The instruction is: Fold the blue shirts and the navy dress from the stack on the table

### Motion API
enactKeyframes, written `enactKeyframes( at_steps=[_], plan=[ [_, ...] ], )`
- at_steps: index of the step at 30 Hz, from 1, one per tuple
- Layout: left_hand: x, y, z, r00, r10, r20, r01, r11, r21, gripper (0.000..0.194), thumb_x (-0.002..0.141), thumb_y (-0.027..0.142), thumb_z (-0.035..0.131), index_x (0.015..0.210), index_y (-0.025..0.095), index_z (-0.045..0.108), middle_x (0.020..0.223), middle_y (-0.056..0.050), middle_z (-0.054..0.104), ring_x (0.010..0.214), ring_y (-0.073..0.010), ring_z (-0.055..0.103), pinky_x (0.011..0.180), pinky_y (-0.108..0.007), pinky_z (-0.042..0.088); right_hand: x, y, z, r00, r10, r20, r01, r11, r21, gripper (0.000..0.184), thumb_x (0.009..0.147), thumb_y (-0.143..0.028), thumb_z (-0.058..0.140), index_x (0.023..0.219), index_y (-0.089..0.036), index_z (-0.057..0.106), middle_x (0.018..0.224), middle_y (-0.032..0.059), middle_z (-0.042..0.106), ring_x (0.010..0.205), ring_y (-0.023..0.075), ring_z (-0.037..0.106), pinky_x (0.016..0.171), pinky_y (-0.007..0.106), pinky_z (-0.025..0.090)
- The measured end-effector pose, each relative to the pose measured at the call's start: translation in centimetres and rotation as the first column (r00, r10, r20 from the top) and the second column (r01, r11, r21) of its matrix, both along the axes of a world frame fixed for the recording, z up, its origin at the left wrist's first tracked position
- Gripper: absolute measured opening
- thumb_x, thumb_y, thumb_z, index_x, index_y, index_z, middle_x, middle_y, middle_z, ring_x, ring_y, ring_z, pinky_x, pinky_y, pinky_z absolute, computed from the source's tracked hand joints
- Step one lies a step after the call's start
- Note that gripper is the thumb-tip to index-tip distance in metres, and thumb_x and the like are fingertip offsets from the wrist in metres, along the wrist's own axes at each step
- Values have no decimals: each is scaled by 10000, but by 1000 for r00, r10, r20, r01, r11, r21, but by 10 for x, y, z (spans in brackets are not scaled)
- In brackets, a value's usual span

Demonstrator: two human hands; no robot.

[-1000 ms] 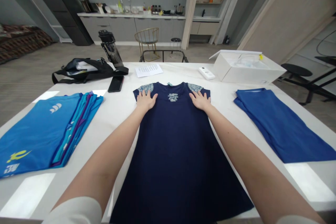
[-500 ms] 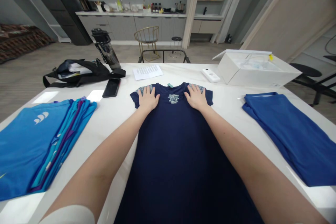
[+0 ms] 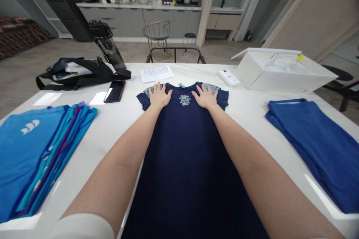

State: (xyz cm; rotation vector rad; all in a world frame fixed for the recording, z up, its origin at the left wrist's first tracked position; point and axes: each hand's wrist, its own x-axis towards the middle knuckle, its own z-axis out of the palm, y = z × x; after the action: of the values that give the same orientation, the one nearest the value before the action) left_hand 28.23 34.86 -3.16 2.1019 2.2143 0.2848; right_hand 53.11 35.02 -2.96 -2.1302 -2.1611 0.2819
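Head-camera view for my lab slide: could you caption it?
Left hand and right hand rest on a navy short-sleeved garment on a white table, folded blue cloth to its right.

Left hand (image 3: 160,98) and right hand (image 3: 206,98) closer to neckline (image 3: 182,89) of navy garment (image 3: 190,157), both farther up its shoulders (image 3: 211,88)

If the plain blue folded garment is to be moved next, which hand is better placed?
Right, most likely. The right hand lies flat on the navy garment, nearer the folded plain blue garment. The left hand rests on its other shoulder and would probably have to cross the right arm.
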Motion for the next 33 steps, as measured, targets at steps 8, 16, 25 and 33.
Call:
enactKeyframes(
  at_steps=[8, 16, 25, 33],
  plan=[
    [-5, -54, -3, 983, -179, 40, 182, 981, -63, 753, 1028, 648, 173, 1645, 233, 289, 1728, -89, 201, 1601, -298, 163, 1285, -575, 93, 63, -46, -3, 993, -119, 15, 119, 993, 16, 777, 1021, -688, 136, 1666, -266, 234, 1732, 87, 204, 1577, 390, 173, 1229, 688, 111],
    [-25, -79, 11, 989, -148, -25, 149, 988, 43, 704, 1049, 571, 250, 1637, 190, 302, 1720, -132, 215, 1595, -306, 182, 1275, -593, 96, 98, -71, 3, 971, -239, -20, 239, 970, 49, 751, 1036, -641, 170, 1641, -212, 294, 1727, 148, 191, 1574, 389, 170, 1188, 755, 97],
    [55, -73, 29, 919, -390, 64, 381, 916, 123, 443, 1061, 386, 418, 1415, 186, 591, 1498, -142, 563, 1374, -293, 514, 1144, -475, 399, 116, -58, 12, 913, -398, -89, 407, 899, 160, 492, 1005, -434, 440, 1381, -172, 618, 1431, 211, 571, 1341, 404, 486, 1072, 684, 374],
    [114, 22, 35, 913, -391, 116, 386, 920, 67, 305, 1037, 306, 470, 1282, 228, 633, 1284, -112, 675, 1179, -261, 631, 997, -379, 484, 143, -28, 4, 874, -410, -262, 446, 890, 93, 466, 943, -506, 560, 1319, -258, 681, 1176, 117, 723, 1167, 342, 633, 1019, 531, 457]
  ],
)
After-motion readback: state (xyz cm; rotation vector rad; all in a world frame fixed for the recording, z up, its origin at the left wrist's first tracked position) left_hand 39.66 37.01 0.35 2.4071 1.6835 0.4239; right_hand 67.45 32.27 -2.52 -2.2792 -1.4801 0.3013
